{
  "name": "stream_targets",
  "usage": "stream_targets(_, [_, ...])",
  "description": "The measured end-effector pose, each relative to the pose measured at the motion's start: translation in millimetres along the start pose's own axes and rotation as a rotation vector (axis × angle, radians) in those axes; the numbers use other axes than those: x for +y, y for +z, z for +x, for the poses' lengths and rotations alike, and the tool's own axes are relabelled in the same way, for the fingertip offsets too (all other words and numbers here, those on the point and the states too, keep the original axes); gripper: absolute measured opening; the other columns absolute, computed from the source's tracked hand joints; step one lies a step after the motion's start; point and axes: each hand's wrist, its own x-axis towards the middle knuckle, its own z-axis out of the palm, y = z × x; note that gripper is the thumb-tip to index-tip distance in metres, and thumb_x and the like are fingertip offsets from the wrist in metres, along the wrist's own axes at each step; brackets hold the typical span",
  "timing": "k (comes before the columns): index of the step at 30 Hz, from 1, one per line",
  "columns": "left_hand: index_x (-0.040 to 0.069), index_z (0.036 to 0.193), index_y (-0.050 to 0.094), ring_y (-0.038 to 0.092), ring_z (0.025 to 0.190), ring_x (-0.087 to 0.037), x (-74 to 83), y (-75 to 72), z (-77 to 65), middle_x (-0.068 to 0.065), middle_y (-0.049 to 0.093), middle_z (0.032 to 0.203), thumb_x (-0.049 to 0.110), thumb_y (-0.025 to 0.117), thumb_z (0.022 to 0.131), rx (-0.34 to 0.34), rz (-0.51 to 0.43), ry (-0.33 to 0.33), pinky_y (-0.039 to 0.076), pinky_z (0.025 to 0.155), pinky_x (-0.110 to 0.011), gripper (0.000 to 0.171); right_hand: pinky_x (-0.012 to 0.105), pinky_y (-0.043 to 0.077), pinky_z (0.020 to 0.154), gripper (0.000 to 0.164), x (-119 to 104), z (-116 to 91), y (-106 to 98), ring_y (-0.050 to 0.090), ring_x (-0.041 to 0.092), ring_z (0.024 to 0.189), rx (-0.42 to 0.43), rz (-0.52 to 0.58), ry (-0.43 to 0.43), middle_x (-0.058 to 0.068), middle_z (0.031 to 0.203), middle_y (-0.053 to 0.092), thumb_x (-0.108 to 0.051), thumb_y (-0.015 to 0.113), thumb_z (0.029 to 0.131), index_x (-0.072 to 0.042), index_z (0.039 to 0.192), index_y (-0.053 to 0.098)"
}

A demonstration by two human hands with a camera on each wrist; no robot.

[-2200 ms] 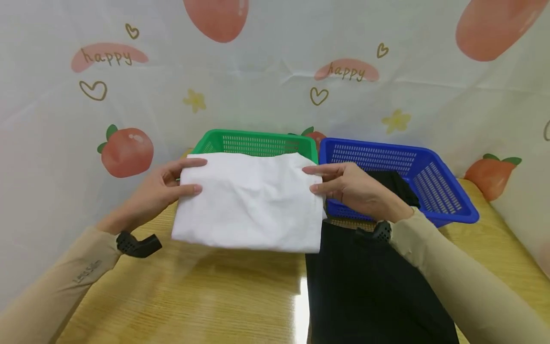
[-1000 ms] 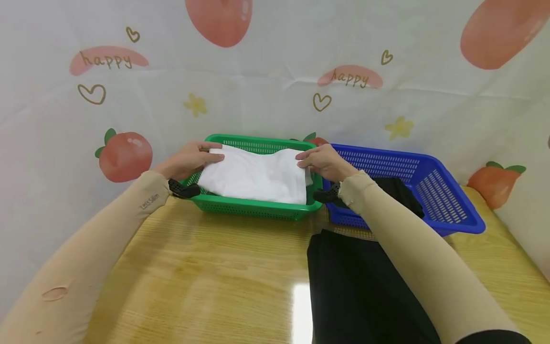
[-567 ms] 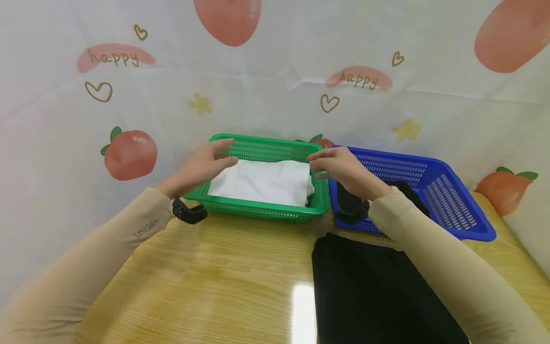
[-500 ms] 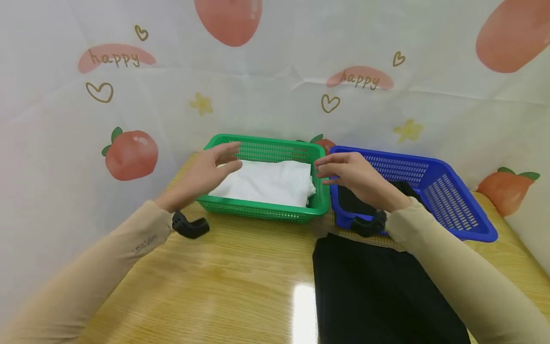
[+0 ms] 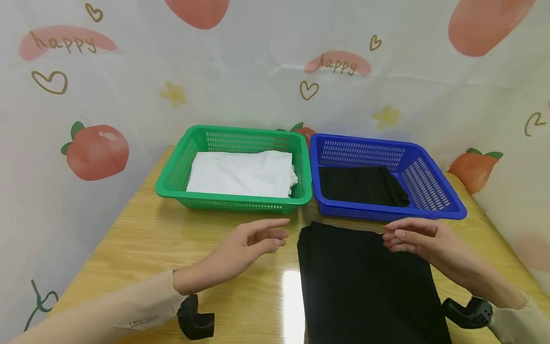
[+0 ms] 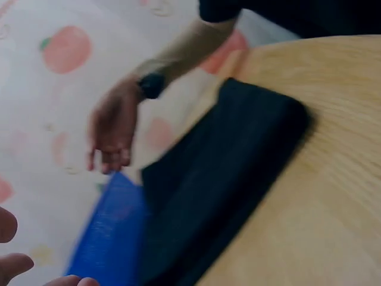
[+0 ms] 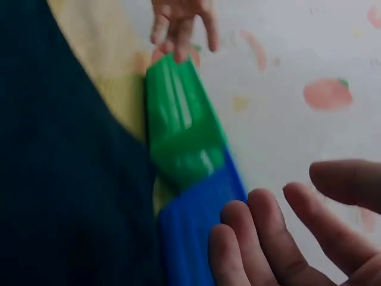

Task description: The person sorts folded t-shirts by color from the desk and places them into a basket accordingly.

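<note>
My left hand (image 5: 240, 251) hovers over the table, left of a folded black cloth (image 5: 365, 282), its fingers relaxed and holding nothing. Above that cloth's right edge is my right hand (image 5: 434, 243), fingers loosely bent, also holding nothing. The black cloth lies flat on the table and looks like a garment, though its kind cannot be told. A folded white cloth (image 5: 240, 173) lies inside the green basket (image 5: 234, 202). Another folded black cloth (image 5: 361, 185) is in the blue basket (image 5: 429, 184). In the right wrist view the fingers (image 7: 268, 226) appear spread in front of the baskets.
Both baskets stand side by side at the back of the wooden table (image 5: 142, 243), against a printed fabric backdrop (image 5: 240, 71). Bare wood shows to the left of the black cloth and in a strip on its right.
Both hands lowered the white cloth into the green basket and let go of it. They then drew back towards the black cloth on the table, the right hand moving further right.
</note>
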Motion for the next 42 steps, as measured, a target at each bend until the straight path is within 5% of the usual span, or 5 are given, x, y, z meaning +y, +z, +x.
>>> stream_targets(15, [0.005, 0.149, 0.043, 0.059, 0.116, -0.032, -37.9, 37.2, 19.2, -0.027, 0.048, 0.138, 0.013, 0.064, 0.095, -0.015, -0.177, -0.237, 0.053, 0.087, -0.043, 0.058, 0.029, 0.051, 0.091, 0.039, 39.3, -53.8, -79.3, 0.059, 0.014, 0.114, 0.174, -0.229, 0.215, -0.004, 0.134, 0.057, -0.01, 0.042, 0.107, 0.004, 0.144, 0.045])
stream_targets(24, [0.008, 0.149, 0.043, 0.043, 0.132, -0.037, -39.5, 45.4, 21.3, -0.023, 0.038, 0.149, 0.014, 0.065, 0.095, 0.037, -0.168, -0.24, 0.051, 0.092, -0.043, 0.059, 0.039, 0.034, 0.108, 0.052, 57.2, -63.0, -93.8, 0.044, 0.024, 0.134, -0.191, 0.38, 0.273, 0.002, 0.146, 0.048, 0.002, 0.019, 0.108, -0.014, 0.153, 0.039])
stream_targets(33, [0.009, 0.148, 0.045, 0.059, 0.114, -0.028, -37.8, 56.3, 27.6, -0.023, 0.043, 0.144, 0.01, 0.068, 0.092, 0.042, -0.274, -0.318, 0.052, 0.088, -0.043, 0.061, 0.043, 0.03, 0.111, 0.058, 59.2, -67.4, -90.9, 0.04, 0.028, 0.136, -0.275, 0.494, 0.331, 0.008, 0.148, 0.045, 0.004, 0.018, 0.107, -0.022, 0.151, 0.042])
stream_targets(37, [0.013, 0.144, 0.051, 0.055, 0.119, -0.029, -39.8, 66.6, 35.8, -0.017, 0.048, 0.141, 0.012, 0.069, 0.09, 0.064, -0.184, -0.298, 0.05, 0.09, -0.043, 0.057, 0.043, 0.033, 0.11, 0.06, 61.3, -67.9, -88.0, 0.042, 0.03, 0.135, -0.242, 0.451, 0.343, 0.01, 0.147, 0.045, 0.005, 0.022, 0.106, -0.03, 0.151, 0.042])
stream_targets(42, [0.017, 0.14, 0.057, 0.048, 0.126, -0.033, -41.0, 78.0, 41.2, -0.012, 0.049, 0.139, 0.016, 0.07, 0.09, 0.093, -0.029, -0.256, 0.046, 0.096, -0.046, 0.052, 0.037, 0.042, 0.103, 0.067, 59.0, -70.8, -81.1, 0.048, 0.02, 0.129, -0.123, 0.158, 0.369, 0.01, 0.149, 0.039, -0.001, 0.034, 0.106, -0.036, 0.159, 0.012])
